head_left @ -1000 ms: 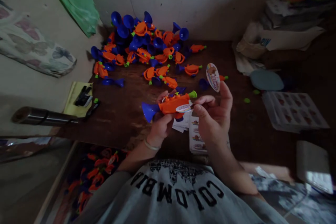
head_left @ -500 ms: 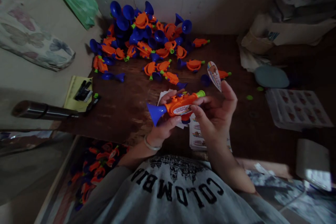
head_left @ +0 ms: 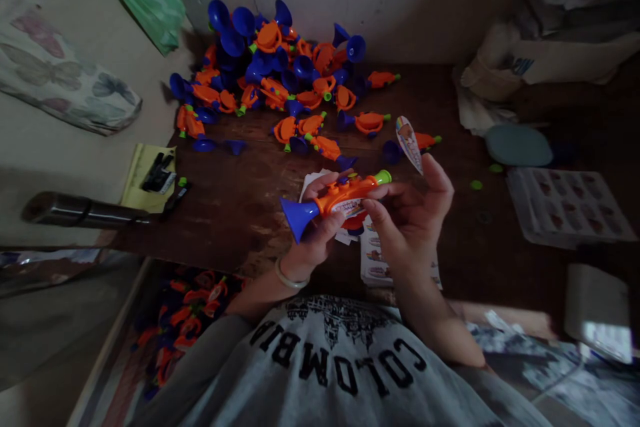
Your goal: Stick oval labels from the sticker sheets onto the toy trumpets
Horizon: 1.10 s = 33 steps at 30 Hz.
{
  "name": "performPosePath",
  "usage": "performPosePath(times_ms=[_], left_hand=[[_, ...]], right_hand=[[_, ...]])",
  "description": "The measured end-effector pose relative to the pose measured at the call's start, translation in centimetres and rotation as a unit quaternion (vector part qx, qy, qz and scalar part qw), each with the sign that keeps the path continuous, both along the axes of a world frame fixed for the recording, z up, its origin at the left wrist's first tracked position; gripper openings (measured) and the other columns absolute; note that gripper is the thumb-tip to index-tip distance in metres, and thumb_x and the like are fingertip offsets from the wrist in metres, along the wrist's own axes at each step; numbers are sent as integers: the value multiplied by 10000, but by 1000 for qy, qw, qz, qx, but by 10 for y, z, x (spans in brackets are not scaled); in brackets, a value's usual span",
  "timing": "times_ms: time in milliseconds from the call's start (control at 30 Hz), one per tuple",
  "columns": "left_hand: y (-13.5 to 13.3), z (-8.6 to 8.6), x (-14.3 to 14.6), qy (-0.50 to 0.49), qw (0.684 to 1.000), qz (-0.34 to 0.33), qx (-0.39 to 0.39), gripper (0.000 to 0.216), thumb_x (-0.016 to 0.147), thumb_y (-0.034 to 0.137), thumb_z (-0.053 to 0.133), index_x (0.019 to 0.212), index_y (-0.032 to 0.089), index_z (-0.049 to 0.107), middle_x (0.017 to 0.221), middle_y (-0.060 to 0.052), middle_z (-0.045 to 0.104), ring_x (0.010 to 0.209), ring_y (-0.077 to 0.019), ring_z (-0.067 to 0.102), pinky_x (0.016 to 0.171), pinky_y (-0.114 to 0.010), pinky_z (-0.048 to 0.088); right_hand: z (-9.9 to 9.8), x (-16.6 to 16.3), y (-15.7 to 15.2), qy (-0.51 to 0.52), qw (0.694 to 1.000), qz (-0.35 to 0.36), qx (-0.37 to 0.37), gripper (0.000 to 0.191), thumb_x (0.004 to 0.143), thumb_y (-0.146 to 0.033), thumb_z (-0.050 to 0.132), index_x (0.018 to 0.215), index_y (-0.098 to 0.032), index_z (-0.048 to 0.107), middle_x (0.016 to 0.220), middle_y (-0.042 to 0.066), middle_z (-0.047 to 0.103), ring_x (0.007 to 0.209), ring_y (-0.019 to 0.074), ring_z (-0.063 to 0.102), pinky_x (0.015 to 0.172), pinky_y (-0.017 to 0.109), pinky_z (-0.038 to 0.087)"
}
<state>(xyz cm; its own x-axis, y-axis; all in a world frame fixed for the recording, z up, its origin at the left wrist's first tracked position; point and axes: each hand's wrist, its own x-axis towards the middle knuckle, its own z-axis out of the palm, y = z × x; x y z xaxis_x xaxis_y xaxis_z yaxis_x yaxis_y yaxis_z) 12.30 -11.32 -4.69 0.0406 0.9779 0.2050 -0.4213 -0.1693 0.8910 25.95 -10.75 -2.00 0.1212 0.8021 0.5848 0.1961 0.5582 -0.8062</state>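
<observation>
A toy trumpet, orange with a blue bell and a green mouthpiece, is held level above the table. My left hand wraps its bell end, the thumb pressing on an oval sticker on the orange side. My right hand pinches the mouthpiece end between thumb and fingers. From its raised index fingertip a second printed sticker stands up, attached at its lower tip. Sticker sheets lie beneath my hands, partly covered by them.
Many toy trumpets are heaped against the back wall. More orange and blue toys sit low on the left. A sticker sheet stack lies at right, near a pale blue lid-like piece. A dark tube juts in from the left.
My left thumb has slid up from the trumpet's lower edge onto the sticker on its side. The right hand with the loose sticker has barely moved.
</observation>
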Motion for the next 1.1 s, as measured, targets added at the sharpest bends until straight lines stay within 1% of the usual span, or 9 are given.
performPosePath(times_ms=[133,300,433,533,667,867,933,1033,1100], left_hand=[[-1,-2,2,45,999,23,-5,561,952,572,685,1412,315,494,1597,-92,562,1455,-318,590,1227,-553,511],[-1,-5,2,42,998,26,29,514,968,516,683,1417,359,488,1603,-54,554,1471,-307,579,1251,-565,485],[-1,-4,2,66,996,41,34,513,953,554,689,1380,345,496,1594,-60,561,1478,-319,569,1270,-584,460],[-3,-2,3,66,996,48,38,516,942,543,707,1364,337,492,1591,-67,557,1492,-325,553,1289,-581,440],[-4,-1,5,49,996,49,61,441,978,460,683,1368,380,494,1573,-31,570,1495,-286,552,1297,-557,433],[-4,-4,6,79,994,57,51,480,956,523,692,1356,353,487,1573,-55,573,1512,-308,531,1294,-569,434],[-3,-5,6,75,993,75,46,511,940,543,703,1359,342,490,1553,-65,590,1508,-317,536,1289,-562,445],[-2,-4,3,70,990,112,50,513,936,572,696,1357,361,493,1546,-52,599,1524,-321,518,1276,-578,462],[-1,-1,1,72,989,120,54,493,944,567,690,1356,376,498,1557,-38,594,1530,-316,510,1273,-588,463]], right_hand=[[-1,-2,1,-7,1000,-5,-2,695,1023,-310,618,1604,-395,246,1008,20,705,754,187,721,627,338,670],[-4,-5,3,-15,999,-26,26,739,993,-227,632,1596,-409,245,1038,20,731,738,185,718,556,325,621],[-2,-6,2,-32,998,-41,25,738,994,-224,624,1593,-409,234,1107,39,742,752,191,732,577,352,634],[0,-5,1,-32,998,-43,30,711,1002,-236,626,1584,-406,253,1048,21,738,785,194,741,602,345,644],[0,-7,1,-22,998,-48,41,729,983,-204,659,1582,-397,291,962,-3,733,810,195,739,635,331,649],[2,-8,-2,-41,996,-68,43,792,968,-195,665,1614,-386,247,961,0,727,778,191,712,645,326,633],[-1,2,3,-90,989,-110,40,843,955,-219,691,1637,-392,227,1102,50,721,845,218,703,716,395,650],[-9,23,15,-148,970,-189,43,919,904,-293,775,1655,-385,254,1443,153,575,1147,305,663,917,535,639],[-13,30,22,-113,978,-173,32,952,900,-376,788,1664,-378,221,1522,172,505,1240,320,647,942,531,646]])
